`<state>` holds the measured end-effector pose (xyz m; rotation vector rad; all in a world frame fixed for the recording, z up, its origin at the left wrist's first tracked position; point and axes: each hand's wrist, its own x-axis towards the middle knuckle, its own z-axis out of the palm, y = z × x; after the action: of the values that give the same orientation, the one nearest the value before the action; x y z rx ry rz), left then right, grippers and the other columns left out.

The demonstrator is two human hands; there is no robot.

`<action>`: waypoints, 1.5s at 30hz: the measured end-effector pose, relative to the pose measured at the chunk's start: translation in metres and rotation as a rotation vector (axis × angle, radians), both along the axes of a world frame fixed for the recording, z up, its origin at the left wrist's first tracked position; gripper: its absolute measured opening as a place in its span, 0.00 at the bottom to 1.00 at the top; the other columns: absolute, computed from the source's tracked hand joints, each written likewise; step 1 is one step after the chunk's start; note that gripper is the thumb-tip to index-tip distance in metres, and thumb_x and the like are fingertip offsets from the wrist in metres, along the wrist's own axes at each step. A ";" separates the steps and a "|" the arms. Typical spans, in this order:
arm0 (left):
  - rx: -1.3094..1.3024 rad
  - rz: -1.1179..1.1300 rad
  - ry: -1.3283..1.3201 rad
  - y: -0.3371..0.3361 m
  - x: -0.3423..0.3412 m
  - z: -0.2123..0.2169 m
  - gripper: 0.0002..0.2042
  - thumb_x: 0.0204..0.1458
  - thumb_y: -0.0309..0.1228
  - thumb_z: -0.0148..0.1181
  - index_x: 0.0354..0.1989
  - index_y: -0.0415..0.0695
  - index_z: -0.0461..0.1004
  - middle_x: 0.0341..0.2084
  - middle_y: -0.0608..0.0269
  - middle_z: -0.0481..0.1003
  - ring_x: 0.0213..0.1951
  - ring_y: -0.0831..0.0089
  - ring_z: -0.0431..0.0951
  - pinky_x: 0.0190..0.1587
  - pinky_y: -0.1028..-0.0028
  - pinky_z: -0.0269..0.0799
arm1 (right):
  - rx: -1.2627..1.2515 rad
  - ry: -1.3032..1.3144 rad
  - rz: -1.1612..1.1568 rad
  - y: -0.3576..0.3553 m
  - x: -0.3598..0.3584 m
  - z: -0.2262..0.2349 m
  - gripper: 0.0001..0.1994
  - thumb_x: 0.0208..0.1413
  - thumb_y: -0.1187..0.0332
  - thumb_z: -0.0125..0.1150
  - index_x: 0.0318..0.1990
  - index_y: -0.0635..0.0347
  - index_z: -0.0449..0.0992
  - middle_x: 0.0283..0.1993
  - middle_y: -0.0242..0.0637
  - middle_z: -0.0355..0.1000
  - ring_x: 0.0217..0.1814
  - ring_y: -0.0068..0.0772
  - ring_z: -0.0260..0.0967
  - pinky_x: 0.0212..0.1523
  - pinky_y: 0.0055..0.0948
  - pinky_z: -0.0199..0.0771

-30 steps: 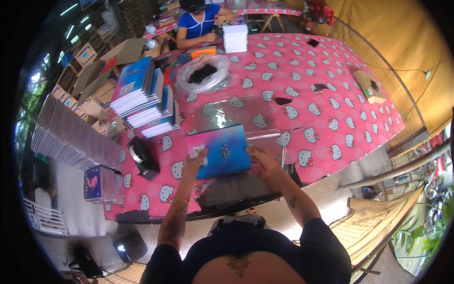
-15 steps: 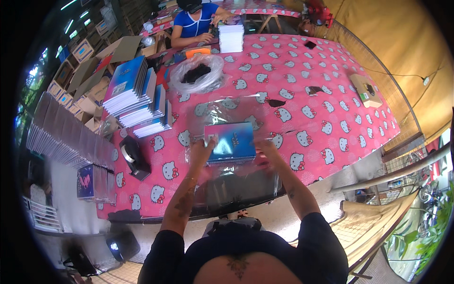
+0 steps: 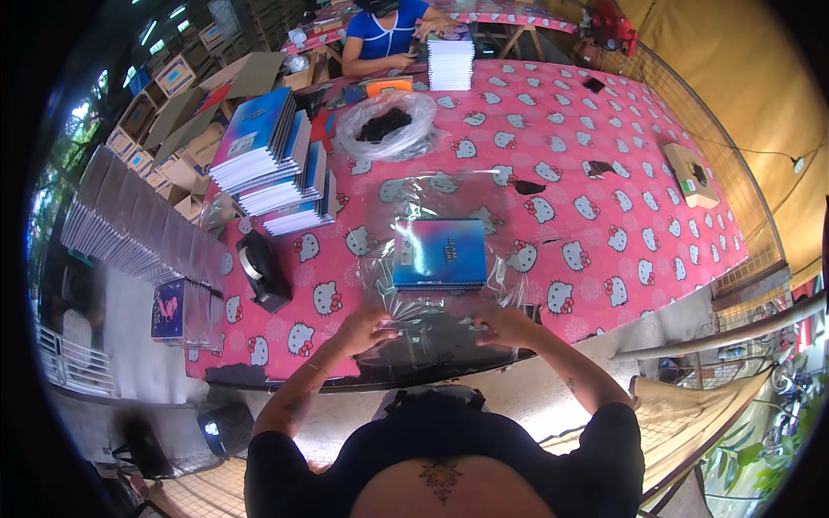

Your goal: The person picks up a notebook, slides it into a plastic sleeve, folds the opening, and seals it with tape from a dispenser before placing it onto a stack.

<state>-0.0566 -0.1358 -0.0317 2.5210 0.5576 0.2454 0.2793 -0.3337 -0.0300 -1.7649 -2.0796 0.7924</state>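
Note:
A blue spiral notebook [image 3: 440, 252] lies flat on a clear plastic sheet [image 3: 432, 200] in front of me, its coil edge toward me. The sheet spreads out past the notebook on every side. At the sheet's near left edge, my left hand [image 3: 363, 331] is closed, pinching the plastic between thumb and fingers. My right hand [image 3: 508, 326] grips the near right part in the same way. Both hands are nearer to me than the notebook and apart from it.
Stacked blue notebooks [image 3: 268, 147] stand at the left, by a black tape dispenser [image 3: 262, 269] and a long row of wrapped notebooks [image 3: 142, 224]. Beyond are a plastic bag [image 3: 387, 128] with black items and a co-worker [image 3: 384, 39] beside a notebook stack [image 3: 451, 65]. A small cardboard box [image 3: 691, 175] sits right.
Both hands have left the notebook's sides and come toward me, to the sheet's near edge, where they hold the plastic. The notebook stays on the sheet. The whole view has shifted slightly.

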 end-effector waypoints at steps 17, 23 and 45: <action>-1.031 0.283 -0.121 0.127 0.067 0.000 0.19 0.60 0.47 0.59 0.43 0.41 0.71 0.29 0.68 0.72 0.27 0.80 0.70 0.31 0.77 0.70 | 0.065 1.314 -0.743 0.044 0.092 -0.002 0.29 0.55 0.61 0.68 0.62 0.63 0.66 0.47 0.36 0.78 0.51 0.34 0.75 0.56 0.32 0.72; -1.168 0.357 -0.113 0.111 0.062 0.004 0.13 0.62 0.36 0.56 0.46 0.39 0.69 0.45 0.53 0.75 0.47 0.65 0.78 0.50 0.68 0.75 | -0.108 0.266 -0.435 -0.015 0.080 0.017 0.18 0.56 0.66 0.67 0.52 0.64 0.77 0.45 0.35 0.79 0.50 0.32 0.75 0.53 0.31 0.72; -1.050 0.578 -0.098 0.145 0.048 0.020 0.09 0.56 0.36 0.62 0.39 0.44 0.76 0.34 0.63 0.78 0.37 0.71 0.80 0.43 0.70 0.74 | 0.662 -0.039 -1.229 0.029 0.004 0.013 0.13 0.56 0.60 0.60 0.46 0.55 0.76 0.54 0.51 0.71 0.55 0.51 0.69 0.54 0.44 0.66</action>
<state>-0.0089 0.0088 -0.0115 1.3017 1.0310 0.2016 0.2835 -0.3048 -0.0174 -2.0800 -0.7275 -0.2614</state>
